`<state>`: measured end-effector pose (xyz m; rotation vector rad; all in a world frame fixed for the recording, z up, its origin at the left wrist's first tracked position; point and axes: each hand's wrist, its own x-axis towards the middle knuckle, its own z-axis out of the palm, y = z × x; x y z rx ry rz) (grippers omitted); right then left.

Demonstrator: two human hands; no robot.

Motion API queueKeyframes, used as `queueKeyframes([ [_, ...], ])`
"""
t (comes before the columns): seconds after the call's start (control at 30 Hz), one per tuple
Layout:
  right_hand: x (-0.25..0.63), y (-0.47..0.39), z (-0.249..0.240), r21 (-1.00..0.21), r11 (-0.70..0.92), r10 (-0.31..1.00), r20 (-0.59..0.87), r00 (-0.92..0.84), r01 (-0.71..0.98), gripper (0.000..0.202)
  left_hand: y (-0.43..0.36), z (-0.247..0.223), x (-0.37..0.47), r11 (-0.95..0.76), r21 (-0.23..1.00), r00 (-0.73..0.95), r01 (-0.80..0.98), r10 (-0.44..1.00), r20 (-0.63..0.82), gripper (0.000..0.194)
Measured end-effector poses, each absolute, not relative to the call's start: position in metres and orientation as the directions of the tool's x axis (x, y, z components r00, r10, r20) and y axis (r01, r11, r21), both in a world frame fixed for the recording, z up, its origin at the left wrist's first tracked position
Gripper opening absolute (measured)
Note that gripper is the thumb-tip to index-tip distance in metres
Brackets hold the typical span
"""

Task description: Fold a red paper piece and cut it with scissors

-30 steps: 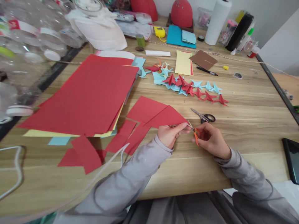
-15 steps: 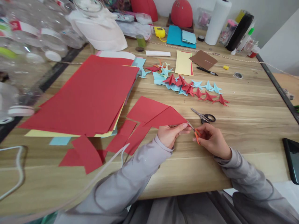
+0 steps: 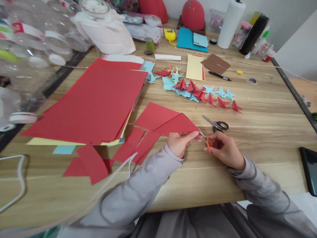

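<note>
My left hand (image 3: 180, 142) pinches the near corner of a folded red paper sheet (image 3: 173, 123) that lies on the wooden table (image 3: 260, 109). My right hand (image 3: 224, 148) grips small orange-handled scissors (image 3: 206, 141), and their blades meet the paper's tip right beside my left fingertips. Black-handled scissors (image 3: 216, 123) lie on the table just beyond my right hand. A row of red and light blue folded paper shapes (image 3: 203, 93) stretches across the table farther back.
A big stack of red and yellow sheets (image 3: 91, 102) covers the left side, with red offcuts (image 3: 91, 162) near the front edge. Clear plastic bottles (image 3: 29, 49) crowd the far left. A pen (image 3: 219, 75), yellow paper (image 3: 194, 67), paper towel roll (image 3: 229, 23) and a dark tablet (image 3: 309, 168) sit around.
Almost nothing differs: both hands stay at the paper's tip, with only a slight shift of the scissors and fingers.
</note>
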<state>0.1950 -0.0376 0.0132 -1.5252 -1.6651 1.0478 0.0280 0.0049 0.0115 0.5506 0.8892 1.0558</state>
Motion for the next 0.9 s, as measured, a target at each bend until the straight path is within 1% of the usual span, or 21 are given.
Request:
queueKeyframes([
  [0.27, 0.1946, -0.0374, 0.012, -0.881, -0.003, 0.991, -0.065, -0.116, 0.473, 0.024, 0.0051, 0.0114, 0.0276, 0.415, 0.758, 0.215, -0.503, 0.91, -0.355, 0.026],
  [0.5, 0.1954, -0.0375, 0.0072, -0.897, -0.004, 0.991, -0.062, -0.118, 0.441, 0.024, 0.006, 0.0107, 0.0277, 0.429, 0.731, 0.224, -0.53, 0.903, -0.368, 0.029],
  [0.7, 0.1953, -0.0358, 0.0034, -0.95, -0.067, 0.994, -0.09, -0.063, 0.305, 0.032, 0.0059, 0.0122, 0.0274, 0.451, 0.705, 0.235, -0.548, 0.891, -0.388, 0.029],
  [0.8, 0.1957, -0.0357, 0.0056, -0.963, -0.053, 0.993, -0.08, -0.092, 0.265, 0.034, 0.0069, 0.011, 0.027, 0.461, 0.688, 0.232, -0.56, 0.885, -0.405, 0.028],
  [0.9, 0.1957, -0.0364, 0.0079, -0.951, -0.028, 0.993, -0.063, -0.103, 0.307, 0.035, 0.008, 0.0096, 0.0268, 0.473, 0.668, 0.221, -0.575, 0.875, -0.43, 0.028],
])
